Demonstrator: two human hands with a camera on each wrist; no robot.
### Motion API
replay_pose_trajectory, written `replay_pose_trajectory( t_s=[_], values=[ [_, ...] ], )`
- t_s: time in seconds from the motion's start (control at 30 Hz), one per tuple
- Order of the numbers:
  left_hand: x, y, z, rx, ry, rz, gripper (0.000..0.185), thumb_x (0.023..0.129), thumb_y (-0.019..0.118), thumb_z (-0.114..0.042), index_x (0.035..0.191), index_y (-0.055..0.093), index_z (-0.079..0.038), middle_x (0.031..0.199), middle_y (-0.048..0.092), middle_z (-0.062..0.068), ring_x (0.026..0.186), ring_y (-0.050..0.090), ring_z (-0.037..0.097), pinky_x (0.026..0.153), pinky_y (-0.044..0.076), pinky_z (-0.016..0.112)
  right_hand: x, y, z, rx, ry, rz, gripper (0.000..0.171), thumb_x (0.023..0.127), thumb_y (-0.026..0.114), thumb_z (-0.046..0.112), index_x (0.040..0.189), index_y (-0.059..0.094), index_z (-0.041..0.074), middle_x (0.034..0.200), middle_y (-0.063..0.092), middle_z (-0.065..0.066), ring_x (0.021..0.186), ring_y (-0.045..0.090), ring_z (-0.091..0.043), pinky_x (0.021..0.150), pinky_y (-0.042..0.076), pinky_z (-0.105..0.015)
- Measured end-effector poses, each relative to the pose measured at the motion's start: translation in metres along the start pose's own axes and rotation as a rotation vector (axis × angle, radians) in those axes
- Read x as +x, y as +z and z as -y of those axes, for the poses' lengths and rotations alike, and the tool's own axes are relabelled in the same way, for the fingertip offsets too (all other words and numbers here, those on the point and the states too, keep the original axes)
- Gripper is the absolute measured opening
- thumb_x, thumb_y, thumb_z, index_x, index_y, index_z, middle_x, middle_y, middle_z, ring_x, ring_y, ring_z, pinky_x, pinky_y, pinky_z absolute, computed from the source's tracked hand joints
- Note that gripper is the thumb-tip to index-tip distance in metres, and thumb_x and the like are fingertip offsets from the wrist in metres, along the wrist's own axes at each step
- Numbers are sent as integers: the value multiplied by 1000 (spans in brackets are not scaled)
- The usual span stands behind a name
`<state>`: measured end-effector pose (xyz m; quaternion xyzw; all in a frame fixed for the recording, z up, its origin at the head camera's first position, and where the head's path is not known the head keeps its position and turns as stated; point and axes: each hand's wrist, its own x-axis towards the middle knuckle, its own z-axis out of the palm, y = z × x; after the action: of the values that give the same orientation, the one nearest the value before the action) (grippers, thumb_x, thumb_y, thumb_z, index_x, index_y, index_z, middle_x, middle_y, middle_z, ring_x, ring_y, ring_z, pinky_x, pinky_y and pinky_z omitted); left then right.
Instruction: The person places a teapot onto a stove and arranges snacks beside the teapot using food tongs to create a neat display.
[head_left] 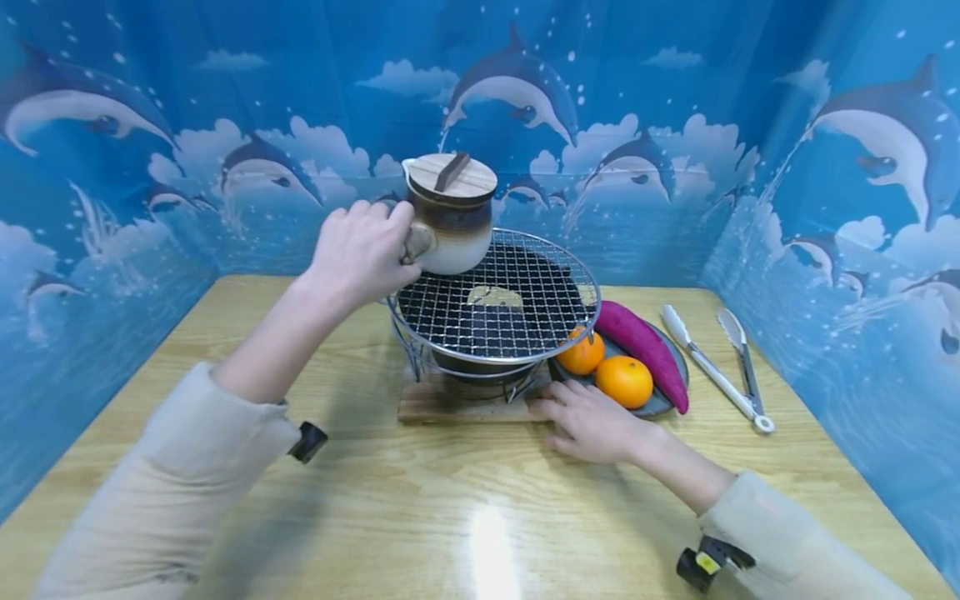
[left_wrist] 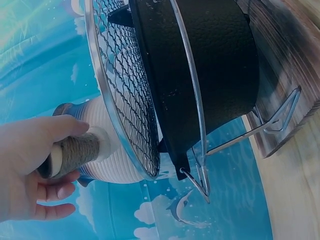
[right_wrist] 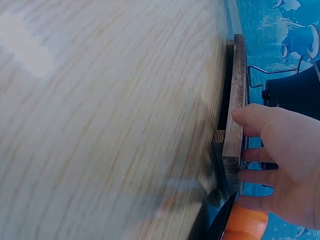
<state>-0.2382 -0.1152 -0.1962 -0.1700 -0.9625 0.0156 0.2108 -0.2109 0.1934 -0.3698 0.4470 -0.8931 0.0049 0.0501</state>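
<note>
My left hand [head_left: 365, 250] grips the twine-wrapped side handle [left_wrist: 80, 154] of a teapot [head_left: 453, 233], brown above and cream below, with a flat wooden lid. The teapot is over the back left of a round wire grill rack [head_left: 525, 287], its base overlapping the mesh in the head view. Below the rack is a black stove [left_wrist: 210, 60] in a wire stand, on a wooden board [head_left: 435, 408]. At the board's right front corner, my right hand [head_left: 596, 423] rests with thumb at the front edge and fingers extended over the top.
Right of the stove, a dark plate [head_left: 678, 358] holds two oranges [head_left: 624, 382] and a purple sweet potato [head_left: 648, 346]. White-tipped tongs [head_left: 720, 383] lie farther right on the wooden table [head_left: 360, 500]. A blue dolphin-print curtain [head_left: 337, 92] surrounds the back and sides.
</note>
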Motion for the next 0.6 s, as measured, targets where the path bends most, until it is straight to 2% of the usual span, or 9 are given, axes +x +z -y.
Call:
replay_pose_trajectory(
  t_s=[0.27, 0.6],
  values=[
    [-4, 5, 2, -12, 16, -78, 44, 80, 67, -36, 104, 51, -2, 94, 57, 18, 82, 52, 33, 67, 44, 45, 0, -1, -1, 13, 5, 14, 41, 84, 66, 31, 119, 59, 12, 117, 53, -10, 104, 51, -27, 83, 46, -42],
    [-7, 7, 3, -2, 57, -162, 42, 78, 70, -39, 95, 52, -4, 87, 57, 16, 75, 52, 31, 61, 43, 42, 1, -1, -1, 17, 9, 15, 41, 84, 66, 31, 120, 59, 13, 117, 54, -10, 105, 50, -27, 83, 45, -43]
  ],
)
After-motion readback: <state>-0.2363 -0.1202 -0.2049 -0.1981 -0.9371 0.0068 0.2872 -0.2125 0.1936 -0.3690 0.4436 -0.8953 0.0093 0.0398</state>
